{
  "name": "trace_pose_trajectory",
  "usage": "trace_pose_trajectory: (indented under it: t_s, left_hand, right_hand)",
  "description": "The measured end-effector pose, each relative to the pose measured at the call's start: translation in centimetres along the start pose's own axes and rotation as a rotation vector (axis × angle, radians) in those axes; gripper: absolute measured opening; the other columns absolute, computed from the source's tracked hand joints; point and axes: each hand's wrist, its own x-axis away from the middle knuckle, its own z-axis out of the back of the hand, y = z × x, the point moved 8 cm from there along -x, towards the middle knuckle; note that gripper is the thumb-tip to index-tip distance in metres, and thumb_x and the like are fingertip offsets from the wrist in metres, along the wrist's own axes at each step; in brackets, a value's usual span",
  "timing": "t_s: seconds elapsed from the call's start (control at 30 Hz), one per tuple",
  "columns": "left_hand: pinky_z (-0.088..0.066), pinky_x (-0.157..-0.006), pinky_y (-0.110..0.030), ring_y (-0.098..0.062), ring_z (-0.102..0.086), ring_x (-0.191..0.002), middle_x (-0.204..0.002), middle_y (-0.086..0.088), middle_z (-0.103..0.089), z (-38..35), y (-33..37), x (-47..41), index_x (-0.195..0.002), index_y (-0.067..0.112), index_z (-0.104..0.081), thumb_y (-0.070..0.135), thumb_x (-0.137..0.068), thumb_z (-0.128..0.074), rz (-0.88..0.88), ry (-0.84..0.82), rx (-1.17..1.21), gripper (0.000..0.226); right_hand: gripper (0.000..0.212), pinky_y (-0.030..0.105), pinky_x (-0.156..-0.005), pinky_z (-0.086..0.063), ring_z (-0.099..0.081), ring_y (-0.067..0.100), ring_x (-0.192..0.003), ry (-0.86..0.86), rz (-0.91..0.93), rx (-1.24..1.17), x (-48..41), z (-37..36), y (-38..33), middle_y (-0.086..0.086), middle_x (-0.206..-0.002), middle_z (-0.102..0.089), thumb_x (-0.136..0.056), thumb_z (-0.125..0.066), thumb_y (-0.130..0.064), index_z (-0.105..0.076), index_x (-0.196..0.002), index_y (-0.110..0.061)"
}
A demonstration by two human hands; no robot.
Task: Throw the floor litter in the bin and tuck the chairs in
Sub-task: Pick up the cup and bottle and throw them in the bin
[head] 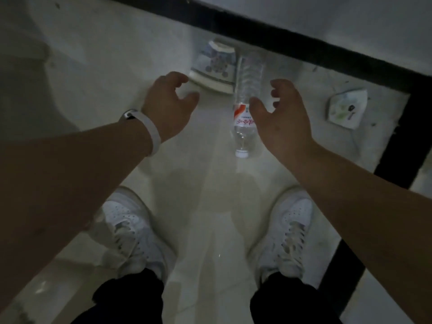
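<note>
Left hand (pixel 168 101) and right hand (pixel 280 118) — half-curled, nothing held.
The bottle (pixel 249 76) by the floor's (pixel 205 183) black border (pixel 304 45) is judged light, slick, crushable — best gripped at its label.

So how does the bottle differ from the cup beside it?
The bottle is clear plastic with a red-and-white label; the cup is opaque paper with a blue print. The bottle is long and slim; the cup is short and wide. Both lie on their sides on the floor, side by side.
</note>
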Motion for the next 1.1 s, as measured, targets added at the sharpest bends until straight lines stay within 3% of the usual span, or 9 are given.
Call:
trace_pose_trajectory:
  t_s: [0.13, 0.27, 0.37, 0.57, 0.67, 0.77, 0.9, 1.03, 1.1]
  left_hand:
    - [-0.048, -0.093, -0.032, -0.018, -0.054, -0.109, -0.129, -0.004, -0.053, -1.6, -1.6, -3.6, -0.132, 0.016, -0.051, 0.039, -0.088, -0.066, 0.003, 0.053, 0.109, 0.051]
    - [-0.053, -0.088, -0.034, -0.022, -0.058, -0.105, -0.123, -0.005, -0.053, -3.9, -2.1, -6.2, -0.133, 0.015, -0.047, 0.040, -0.083, -0.072, 0.127, 0.064, 0.296, 0.060]
    - [-0.049, -0.095, -0.041, -0.025, -0.055, -0.111, -0.122, -0.007, -0.053, -4.7, -1.0, -7.0, -0.129, 0.014, -0.051, 0.049, -0.079, -0.072, 0.059, 0.074, 0.166, 0.065]
    - [-0.052, -0.091, -0.044, -0.025, -0.057, -0.109, -0.119, -0.004, -0.059, -5.5, -0.4, -7.9, -0.123, 0.019, -0.053, 0.058, -0.071, -0.071, 0.036, 0.031, 0.108, 0.067]
    - [-0.050, -0.083, -0.029, -0.016, -0.059, -0.098, -0.113, 0.000, -0.062, -5.9, -0.7, -7.8, -0.113, 0.017, -0.055, 0.043, -0.081, -0.075, 0.050, -0.006, 0.194, 0.046]
    - [-0.047, -0.071, -0.015, -0.006, -0.059, -0.084, -0.096, 0.009, -0.061, -5.4, -0.8, -6.5, -0.103, 0.020, -0.054, 0.032, -0.089, -0.069, 0.061, 0.024, 0.283, 0.024]
    - [-0.040, -0.058, -0.001, 0.014, -0.052, -0.069, -0.083, 0.017, -0.055, -4.2, -1.6, -3.5, -0.097, 0.018, -0.053, 0.028, -0.094, -0.064, 0.115, 0.074, 0.364, 0.016]
    - [-0.044, -0.062, -0.005, 0.003, -0.057, -0.075, -0.084, 0.010, -0.059, -1.5, -1.6, 0.1, -0.096, 0.014, -0.053, 0.025, -0.094, -0.065, 0.146, 0.116, 0.400, 0.016]
    - [-0.051, -0.066, -0.018, -0.012, -0.064, -0.079, -0.087, 0.001, -0.064, 0.3, -1.4, 2.0, -0.095, 0.016, -0.054, 0.028, -0.094, -0.065, 0.186, 0.132, 0.388, 0.017]
  right_hand:
    - [0.067, 0.022, -0.081, -0.037, -0.049, 0.011, -0.101, 0.001, -0.034, -0.011, -2.4, -3.6, 1.4, -0.002, -0.121, -0.045, -0.087, -0.067, -0.042, -0.039, -0.142, -0.016]
    - [0.079, 0.027, -0.082, -0.041, -0.055, 0.022, -0.109, 0.007, -0.115, 0.029, -4.0, -5.1, 3.1, 0.006, -0.129, -0.048, -0.081, -0.071, -0.050, -0.035, -0.142, -0.013]
    - [0.078, 0.033, -0.083, -0.049, -0.060, 0.026, -0.104, -0.020, -0.155, 0.068, -4.8, -6.0, 3.9, 0.007, -0.122, -0.055, -0.077, -0.074, -0.053, -0.040, -0.134, -0.012]
    - [0.078, 0.027, -0.077, -0.045, -0.062, 0.024, -0.098, -0.053, -0.208, 0.065, -5.5, -6.8, 4.7, 0.007, -0.116, -0.059, -0.072, -0.076, -0.052, -0.041, -0.131, -0.015]
    - [0.069, 0.024, -0.073, -0.043, -0.062, 0.022, -0.091, -0.049, -0.208, 0.037, -5.5, -6.9, 4.9, 0.006, -0.110, -0.061, -0.071, -0.076, -0.046, -0.043, -0.123, -0.016]
    - [0.067, 0.029, -0.074, -0.051, -0.064, 0.019, -0.086, -0.059, -0.217, -0.003, -5.1, -7.2, 5.2, 0.003, -0.105, -0.063, -0.067, -0.072, -0.049, -0.044, -0.120, -0.020]
    - [0.059, 0.039, -0.076, -0.057, -0.066, 0.014, -0.081, -0.065, -0.206, -0.061, -3.6, -6.7, 4.6, -0.004, -0.099, -0.065, -0.060, -0.070, -0.052, -0.044, -0.108, -0.031]
    - [0.043, 0.037, -0.073, -0.058, -0.067, 0.006, -0.073, -0.102, -0.182, -0.114, -1.6, -4.8, 2.4, -0.009, -0.088, -0.067, -0.068, -0.074, -0.041, -0.044, -0.097, -0.036]
    - [0.039, 0.033, -0.072, -0.058, -0.066, 0.002, -0.070, -0.127, -0.154, -0.118, -0.3, -3.2, 0.6, -0.010, -0.087, -0.067, -0.073, -0.076, -0.036, -0.042, -0.092, -0.038]
